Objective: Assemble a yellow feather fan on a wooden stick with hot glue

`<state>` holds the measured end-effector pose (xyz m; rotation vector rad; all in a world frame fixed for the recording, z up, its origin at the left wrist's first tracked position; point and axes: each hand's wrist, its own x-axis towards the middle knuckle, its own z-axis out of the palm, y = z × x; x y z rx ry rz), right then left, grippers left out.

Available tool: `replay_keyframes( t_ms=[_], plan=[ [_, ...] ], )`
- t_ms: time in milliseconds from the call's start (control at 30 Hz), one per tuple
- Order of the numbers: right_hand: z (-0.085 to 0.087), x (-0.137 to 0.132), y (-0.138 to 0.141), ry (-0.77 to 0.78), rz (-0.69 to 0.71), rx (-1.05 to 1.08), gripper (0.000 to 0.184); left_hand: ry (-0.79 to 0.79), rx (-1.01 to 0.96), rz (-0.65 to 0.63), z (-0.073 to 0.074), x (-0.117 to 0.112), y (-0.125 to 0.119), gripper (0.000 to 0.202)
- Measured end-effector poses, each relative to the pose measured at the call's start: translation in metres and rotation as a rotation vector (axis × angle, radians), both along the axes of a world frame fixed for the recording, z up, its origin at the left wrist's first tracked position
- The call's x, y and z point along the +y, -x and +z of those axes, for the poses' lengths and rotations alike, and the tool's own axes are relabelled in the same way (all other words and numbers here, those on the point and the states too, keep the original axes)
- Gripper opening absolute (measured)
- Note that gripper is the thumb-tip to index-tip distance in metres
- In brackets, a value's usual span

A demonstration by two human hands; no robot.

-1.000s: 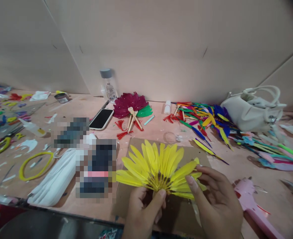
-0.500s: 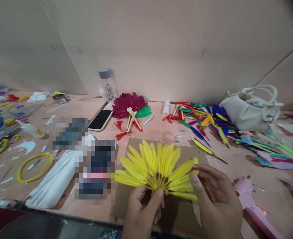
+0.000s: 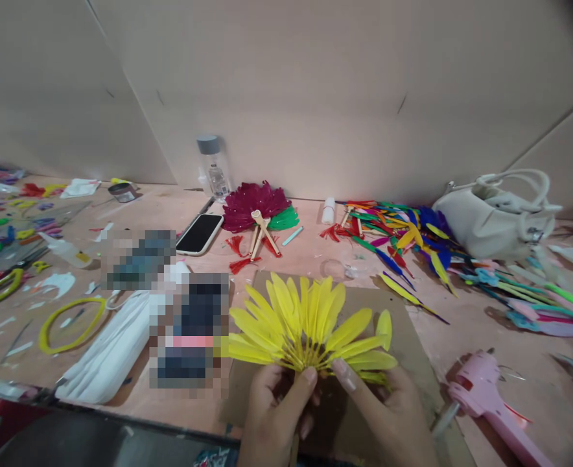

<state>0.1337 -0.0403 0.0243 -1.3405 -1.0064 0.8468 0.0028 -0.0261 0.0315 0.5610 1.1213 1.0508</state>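
A fan of yellow feathers (image 3: 291,311) spreads out above a brown cardboard sheet (image 3: 408,337). My left hand (image 3: 281,408) is closed at its base, thumb pressed over the gathered quills. At the fan's right side, my right hand (image 3: 384,415) has its thumb near the quills and its fingers behind the lower right feathers; those fingers are partly hidden. One yellow feather stands upright just beyond the right hand. To the right of it lies a pink glue gun (image 3: 481,389) with a clear glue stick at its back.
Finished-looking maroon feather fan (image 3: 257,204), phone (image 3: 199,233) and bottle (image 3: 213,168) stand towards the wall. Coloured feathers (image 3: 403,233) lie before a white handbag (image 3: 495,217). At left are a white power strip (image 3: 111,357), yellow ring (image 3: 48,324), glue bottle (image 3: 70,251) and scissors (image 3: 4,288).
My right hand has moved left and down, from the outer feather tips to near the quills. The left hand keeps its grip. The whole view has shifted slightly.
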Motion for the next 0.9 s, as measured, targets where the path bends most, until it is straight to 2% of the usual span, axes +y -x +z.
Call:
replay_keyframes(
  t_ms=[333,533,733,900],
  plan=[
    [0.0029,0.0001,-0.0025,0.009,-0.027,-0.065,0.022,-0.005,0.043,0.002,0.0013,-0.0005,-0.0020,0.047],
    [0.0049,0.0013,-0.0007,-0.028,-0.037,-0.106,0.018,-0.003,0.045,0.082,-0.0024,-0.0017,-0.0042,0.045],
    [-0.0002,0.0020,-0.0011,-0.029,-0.031,-0.102,0.018,0.011,0.025,0.021,-0.0031,0.0005,-0.0023,0.047],
    [-0.0034,0.0006,-0.0018,-0.005,-0.025,-0.098,0.020,-0.010,0.020,0.096,0.0024,-0.0038,-0.0037,0.044]
  ],
)
